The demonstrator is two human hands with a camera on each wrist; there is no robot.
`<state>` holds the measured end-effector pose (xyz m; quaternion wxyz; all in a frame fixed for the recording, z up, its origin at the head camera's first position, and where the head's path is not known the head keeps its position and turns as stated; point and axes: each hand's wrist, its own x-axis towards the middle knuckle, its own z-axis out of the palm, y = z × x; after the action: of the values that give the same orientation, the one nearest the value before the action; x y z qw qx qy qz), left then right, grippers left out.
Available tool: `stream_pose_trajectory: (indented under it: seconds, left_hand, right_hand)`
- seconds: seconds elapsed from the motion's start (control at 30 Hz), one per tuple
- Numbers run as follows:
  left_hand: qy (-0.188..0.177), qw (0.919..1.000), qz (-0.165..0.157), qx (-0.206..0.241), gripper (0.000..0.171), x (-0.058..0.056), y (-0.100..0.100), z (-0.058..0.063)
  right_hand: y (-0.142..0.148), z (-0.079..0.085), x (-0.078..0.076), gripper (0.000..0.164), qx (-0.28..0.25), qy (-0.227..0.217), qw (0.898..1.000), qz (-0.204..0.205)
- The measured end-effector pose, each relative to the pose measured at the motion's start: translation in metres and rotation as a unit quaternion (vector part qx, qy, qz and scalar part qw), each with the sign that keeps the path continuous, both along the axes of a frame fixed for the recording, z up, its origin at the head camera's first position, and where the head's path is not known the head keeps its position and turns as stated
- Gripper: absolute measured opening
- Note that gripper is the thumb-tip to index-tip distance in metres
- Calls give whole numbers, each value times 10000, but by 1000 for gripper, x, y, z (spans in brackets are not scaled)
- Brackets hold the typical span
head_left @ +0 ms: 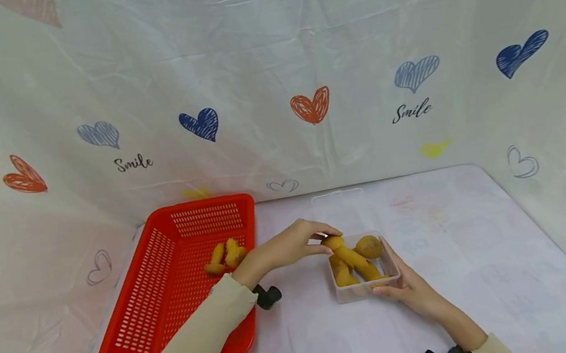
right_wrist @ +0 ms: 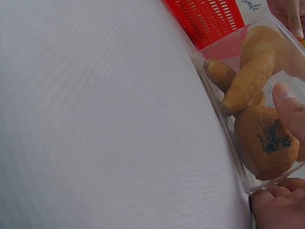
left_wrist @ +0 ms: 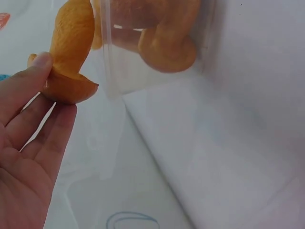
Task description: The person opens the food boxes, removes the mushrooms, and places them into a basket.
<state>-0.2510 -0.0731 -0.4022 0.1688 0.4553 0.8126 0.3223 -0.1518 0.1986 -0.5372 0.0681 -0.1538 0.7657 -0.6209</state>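
In the head view, my left hand (head_left: 303, 242) reaches over the back left of a clear plastic box (head_left: 357, 293). Its thumb and fingers pinch a golden-brown, mushroom-shaped bread piece (left_wrist: 72, 40), seen closely in the left wrist view. My right hand (head_left: 410, 286) holds the box at its right front side, thumb near the front rim. Inside the box lie several bread-like pieces, among them a round bun (right_wrist: 267, 140) with dark specks on top and a long pointed piece (right_wrist: 250, 83). Whether they are real or toy bread I cannot tell.
A red perforated plastic basket (head_left: 155, 224) stands on the left of the white-covered table (head_left: 475, 269), with a few more bread-like pieces (head_left: 226, 256) in it. The clear lid (head_left: 338, 201) lies behind the box. A white curtain with hearts (head_left: 260, 48) hangs behind the table.
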Motion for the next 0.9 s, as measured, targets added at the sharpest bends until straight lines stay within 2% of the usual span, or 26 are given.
stream_pose_trajectory:
  seconds: [0.2, 0.33, 0.47, 0.67, 0.9]
  left_hand:
    - [-186, 9991, 252, 299, 41, 0, -15, 8]
    - [-90, 9979, 422, 475, 41, 1, -30, 17]
    - [-98, 9952, 775, 594, 41, 1, -50, 24]
    - [-410, 9832, 1600, 772, 42, 4, -87, 33]
    - [-388, 9710, 2161, 945, 42, 1, -122, 34]
  right_hand:
    - [-1, 2, 0, 104, 28, -33, 10000, -2]
    - [-2, 3, 1, 104, 127, -51, 9999, -69]
    - [-2, 2, 2, 104, 123, -119, 9998, -88]
    - [-2, 1, 2, 105, 57, -153, 9999, -45]
    - [-1, 1, 3, 105, 72, -184, 9998, -94]
